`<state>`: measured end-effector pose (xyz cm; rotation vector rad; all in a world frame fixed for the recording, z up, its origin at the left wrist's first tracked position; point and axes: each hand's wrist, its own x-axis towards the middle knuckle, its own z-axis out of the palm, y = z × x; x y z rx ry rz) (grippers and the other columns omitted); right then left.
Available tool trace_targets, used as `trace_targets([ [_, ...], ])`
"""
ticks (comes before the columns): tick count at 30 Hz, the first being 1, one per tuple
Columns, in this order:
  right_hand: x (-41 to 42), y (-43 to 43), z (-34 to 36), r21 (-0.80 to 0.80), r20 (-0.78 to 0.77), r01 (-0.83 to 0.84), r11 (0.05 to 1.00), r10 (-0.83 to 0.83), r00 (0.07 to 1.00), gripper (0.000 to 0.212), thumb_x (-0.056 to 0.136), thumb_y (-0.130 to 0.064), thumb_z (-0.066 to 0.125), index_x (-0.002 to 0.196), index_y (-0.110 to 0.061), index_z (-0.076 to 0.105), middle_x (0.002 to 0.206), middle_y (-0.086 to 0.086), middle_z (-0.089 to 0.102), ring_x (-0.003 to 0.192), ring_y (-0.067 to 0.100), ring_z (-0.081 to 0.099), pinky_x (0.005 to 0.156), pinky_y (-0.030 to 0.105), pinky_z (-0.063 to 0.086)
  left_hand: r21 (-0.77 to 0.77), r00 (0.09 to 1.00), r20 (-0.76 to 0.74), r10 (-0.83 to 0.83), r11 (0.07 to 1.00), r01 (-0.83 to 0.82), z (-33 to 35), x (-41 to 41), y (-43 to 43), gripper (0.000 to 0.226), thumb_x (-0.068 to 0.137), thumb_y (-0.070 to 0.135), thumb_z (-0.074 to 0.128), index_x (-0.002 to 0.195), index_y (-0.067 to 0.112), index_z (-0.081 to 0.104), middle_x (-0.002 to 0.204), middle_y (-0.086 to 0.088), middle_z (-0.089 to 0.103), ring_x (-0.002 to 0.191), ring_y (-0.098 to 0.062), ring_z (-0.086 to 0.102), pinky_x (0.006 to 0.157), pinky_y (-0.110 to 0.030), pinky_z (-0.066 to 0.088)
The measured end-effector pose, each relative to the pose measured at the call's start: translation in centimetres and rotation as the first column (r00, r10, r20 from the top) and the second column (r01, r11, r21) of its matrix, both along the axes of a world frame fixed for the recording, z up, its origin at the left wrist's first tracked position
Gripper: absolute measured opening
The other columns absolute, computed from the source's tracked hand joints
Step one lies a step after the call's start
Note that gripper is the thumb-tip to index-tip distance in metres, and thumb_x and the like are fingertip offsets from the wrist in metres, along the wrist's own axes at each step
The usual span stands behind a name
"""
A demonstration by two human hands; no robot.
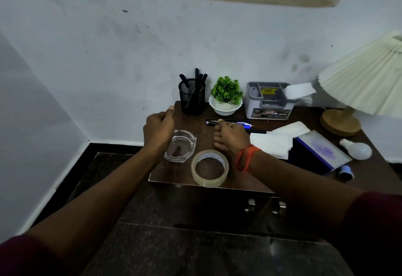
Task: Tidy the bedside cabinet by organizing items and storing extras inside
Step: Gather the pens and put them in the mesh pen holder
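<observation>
The dark wooden bedside cabinet [178, 175] carries a clear glass ashtray [181, 146], a roll of clear tape [210, 168] at its front edge and loose pens [241, 123] lying in a row. My left hand [157, 130] hovers over the ashtray's left rim, fingers curled, holding nothing. My right hand [230, 136] reaches flat toward the loose pens, with its fingertips touching the nearest one. A black mesh pen holder [192, 97] with several pens stands at the back left.
At the back stand a small potted plant [226, 97] and a grey organizer box [268, 101]. White tissues [276, 143], a purple box [319, 151], a light bulb [356, 150], a small blue cap [345, 172] and a lamp [356, 93] fill the right side. The cabinet doors [239, 210] are closed.
</observation>
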<state>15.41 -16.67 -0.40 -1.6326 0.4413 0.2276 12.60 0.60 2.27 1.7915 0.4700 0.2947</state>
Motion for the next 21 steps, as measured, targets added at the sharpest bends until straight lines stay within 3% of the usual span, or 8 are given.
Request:
trace_targets([
  [3, 0.3, -1.8, -0.3, 0.102, -0.059, 0.074, 0.992, -0.069, 0.996, 0.044, 0.095, -0.035, 0.052, 0.105, 0.007, 0.063, 0.112, 0.026, 0.066, 0.104, 0.035, 0.066, 0.071, 0.039, 0.056, -0.003, 0.997, -0.003, -0.075, 0.997, 0.075, 0.2, 1.1, -2.2, 0.045, 0.068, 0.071, 0.049, 0.058, 0.033, 0.071, 0.084, -0.007, 0.075, 0.091, -0.027, 0.07, 0.092, -0.05, 0.054],
  [8, 0.6, -4.5, -0.3, 0.249, -0.166, 0.128, 0.96, -0.088, 0.982, 0.046, 0.098, -0.035, 0.046, 0.124, 0.002, 0.054, 0.122, 0.023, 0.062, 0.11, 0.032, 0.063, 0.073, 0.035, 0.051, 0.144, 0.971, 0.0, -0.237, 0.961, 0.235, 0.3, 2.4, -6.3, 0.047, 0.073, 0.067, 0.044, 0.073, 0.025, 0.064, 0.09, -0.015, 0.074, 0.088, -0.028, 0.07, 0.09, -0.052, 0.054],
  [12, 0.6, -5.5, -0.4, 0.341, -0.203, 0.173, 0.924, -0.107, 0.973, 0.047, 0.1, -0.032, 0.041, 0.128, 0.004, 0.049, 0.125, 0.024, 0.059, 0.113, 0.033, 0.062, 0.077, 0.035, 0.051, 0.244, 0.945, -0.024, -0.326, 0.915, 0.322, 0.1, 3.6, -8.4, 0.05, 0.075, 0.071, 0.04, 0.075, 0.026, 0.062, 0.093, -0.021, 0.072, 0.092, -0.03, 0.07, 0.092, -0.051, 0.053],
  [16, 0.7, -6.1, -0.7, 0.416, -0.236, 0.206, 0.886, -0.113, 0.965, 0.049, 0.1, -0.033, 0.04, 0.131, 0.004, 0.047, 0.126, 0.024, 0.058, 0.11, 0.032, 0.062, 0.077, 0.035, 0.051, 0.374, 0.915, -0.051, -0.399, 0.842, 0.388, -0.2, 4.7, -9.9, 0.046, 0.091, 0.056, 0.041, 0.079, 0.018, 0.064, 0.093, -0.021, 0.072, 0.093, -0.029, 0.069, 0.09, -0.046, 0.051],
  [19, 0.7, -6.5, -1.0, 0.462, -0.249, 0.219, 0.86, -0.111, 0.962, 0.05, 0.1, -0.035, 0.039, 0.132, 0.003, 0.046, 0.127, 0.024, 0.058, 0.108, 0.031, 0.062, 0.076, 0.035, 0.052, 0.458, 0.88, -0.099, -0.464, 0.764, 0.454, -0.6, 5.2, -11.1, 0.056, 0.098, 0.049, 0.041, 0.087, 0.002, 0.07, 0.094, -0.018, 0.073, 0.092, -0.027, 0.068, 0.088, -0.043, 0.052],
  [21, 0.7, -6.7, -1.1, 0.494, -0.252, 0.229, 0.839, -0.114, 0.961, 0.049, 0.1, -0.035, 0.041, 0.131, 0.002, 0.047, 0.127, 0.024, 0.058, 0.108, 0.032, 0.061, 0.071, 0.034, 0.053, 0.499, 0.855, -0.133, -0.501, 0.712, 0.494, -0.8, 5.4, -12.0, 0.053, 0.099, 0.045, 0.041, 0.095, 0.003, 0.073, 0.095, -0.016, 0.073, 0.092, -0.027, 0.067, 0.085, -0.041, 0.051],
])
